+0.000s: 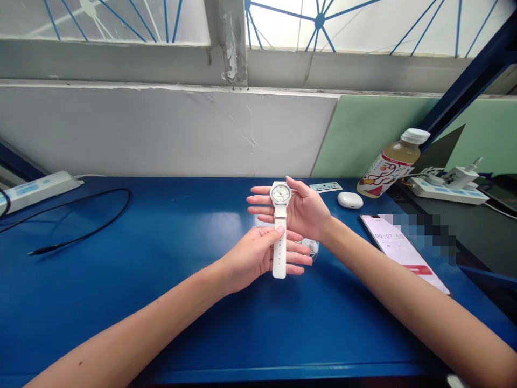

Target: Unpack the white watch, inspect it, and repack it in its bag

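A white wristwatch [279,209] is stretched out, its round face toward the back and its holed strap end toward me. My left hand [258,250] pinches the strap between thumb and fingers, with its other fingers extended beneath. Palm up, my right hand [302,210] is behind the watch case, its fingers outstretched and its thumb pointing away from the case. The case appears to rest on those fingers; exact contact is hard to see. Partly hidden behind the hands, a small clear round object [312,249] is on the blue table [181,323].
At right are a white earbud case [349,200], a phone [404,250] showing a timer, a tilted drink bottle [390,164] and a power strip [448,189] with plugs. A small card [325,187] lies behind. At left are a black cable [100,231] and another power strip [40,189].
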